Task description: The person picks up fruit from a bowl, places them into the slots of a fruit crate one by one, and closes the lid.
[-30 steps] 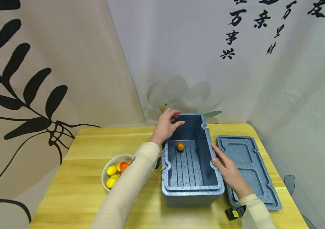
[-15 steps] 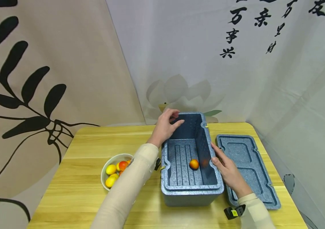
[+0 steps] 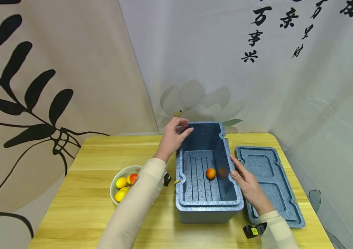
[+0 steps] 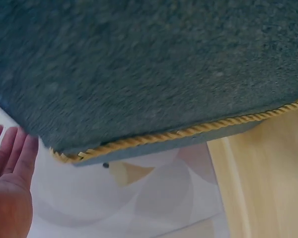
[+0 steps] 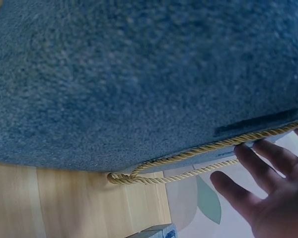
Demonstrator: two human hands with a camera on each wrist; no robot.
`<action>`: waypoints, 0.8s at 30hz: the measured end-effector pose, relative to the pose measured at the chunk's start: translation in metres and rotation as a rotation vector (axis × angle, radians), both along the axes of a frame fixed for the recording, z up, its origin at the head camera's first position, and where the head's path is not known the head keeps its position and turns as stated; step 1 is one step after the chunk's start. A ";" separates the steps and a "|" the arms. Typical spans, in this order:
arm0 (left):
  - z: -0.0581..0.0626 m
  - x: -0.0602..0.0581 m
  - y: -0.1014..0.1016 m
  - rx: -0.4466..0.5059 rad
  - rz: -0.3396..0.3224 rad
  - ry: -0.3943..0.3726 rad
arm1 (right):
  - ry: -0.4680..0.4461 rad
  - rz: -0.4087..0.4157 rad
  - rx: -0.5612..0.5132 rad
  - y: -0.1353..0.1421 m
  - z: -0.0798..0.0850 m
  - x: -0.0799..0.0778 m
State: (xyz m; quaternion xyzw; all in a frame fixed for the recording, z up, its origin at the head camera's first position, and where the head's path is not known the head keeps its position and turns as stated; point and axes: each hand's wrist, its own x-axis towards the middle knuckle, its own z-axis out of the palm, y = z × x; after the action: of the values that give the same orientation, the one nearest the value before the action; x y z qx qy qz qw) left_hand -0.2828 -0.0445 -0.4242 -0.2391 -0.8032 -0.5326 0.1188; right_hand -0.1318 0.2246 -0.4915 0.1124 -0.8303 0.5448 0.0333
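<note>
A round orange-red fruit [image 3: 211, 173] lies on the grooved floor of a deep blue-grey foam box [image 3: 209, 216], near its right wall. My left hand [image 3: 172, 138] hovers at the box's far left corner, fingers loosely bent and thumb apart, with nothing between them. My right hand [image 3: 248, 186] rests against the box's right side, its thumb at the notch in the rim. In the right wrist view its fingers [image 5: 258, 168] are spread beside the yellow rope handle [image 5: 203, 150]. Another rope [image 4: 184, 132] runs along the box's left side in the left wrist view.
A white bowl [image 3: 113, 190] of yellow and red-orange fruits stands left of the box, partly hidden by my left sleeve [image 3: 139, 204]. The box's lid [image 3: 266, 173] lies on the wooden table [image 3: 80, 207] at the right. A printed curtain [image 3: 201, 62] hangs behind.
The fruit has rolled from the middle of the box toward the near right, then slightly back. My left hand has drawn a little to the left. My right hand has stayed at the box.
</note>
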 end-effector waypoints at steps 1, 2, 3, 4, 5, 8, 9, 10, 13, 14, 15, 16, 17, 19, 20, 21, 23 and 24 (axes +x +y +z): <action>0.001 0.000 -0.002 0.022 0.003 -0.003 | -0.002 -0.002 0.002 0.000 0.000 0.000; 0.002 0.001 -0.003 0.046 0.004 -0.005 | -0.004 -0.003 0.003 0.000 0.001 0.000; 0.003 0.002 -0.005 0.074 0.005 -0.007 | -0.006 -0.004 0.004 0.001 0.001 0.000; 0.004 0.003 -0.008 0.105 0.007 -0.008 | -0.006 -0.006 0.008 0.001 0.001 0.000; 0.004 0.005 -0.010 0.132 0.013 -0.007 | -0.006 -0.007 0.007 0.001 0.001 0.000; 0.003 0.013 -0.020 0.229 0.024 -0.004 | -0.006 -0.017 0.008 0.001 0.001 0.000; 0.001 0.016 -0.024 0.250 0.031 -0.004 | -0.009 -0.016 0.008 0.001 0.000 0.001; 0.000 0.020 -0.027 0.272 0.035 -0.006 | -0.009 -0.018 0.008 0.001 -0.001 0.002; 0.001 0.032 -0.035 0.304 0.043 -0.021 | -0.013 -0.026 -0.001 0.000 -0.003 0.005; 0.003 0.037 -0.038 0.304 0.048 -0.023 | -0.014 -0.027 -0.002 0.000 -0.003 0.005; 0.006 0.042 -0.040 0.304 0.053 -0.021 | -0.009 -0.029 -0.006 0.000 -0.004 0.006; 0.009 0.047 -0.042 0.304 0.060 -0.018 | -0.003 -0.033 -0.008 0.000 -0.004 0.005; 0.013 0.052 -0.045 0.299 0.069 -0.014 | 0.001 -0.035 -0.012 0.000 -0.004 0.005; 0.020 0.063 -0.050 0.295 0.088 0.004 | 0.012 -0.030 -0.015 0.000 -0.003 0.003; 0.022 0.068 -0.054 0.300 0.097 0.010 | 0.015 -0.028 -0.014 0.000 -0.003 0.002; 0.023 0.073 -0.057 0.303 0.105 0.016 | 0.018 -0.025 -0.014 0.000 -0.003 0.001; 0.023 0.083 -0.066 0.313 0.124 0.023 | 0.015 -0.018 -0.016 0.000 -0.002 0.001; 0.022 0.088 -0.070 0.317 0.137 0.029 | 0.012 -0.016 -0.015 -0.001 -0.002 0.000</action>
State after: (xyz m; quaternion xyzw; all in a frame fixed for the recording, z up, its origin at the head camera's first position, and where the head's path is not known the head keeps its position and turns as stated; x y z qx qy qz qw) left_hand -0.1948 -0.1145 -0.4020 -0.1698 -0.7217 -0.6397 0.2028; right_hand -0.1314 0.2238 -0.4934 0.1090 -0.8270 0.5498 0.0435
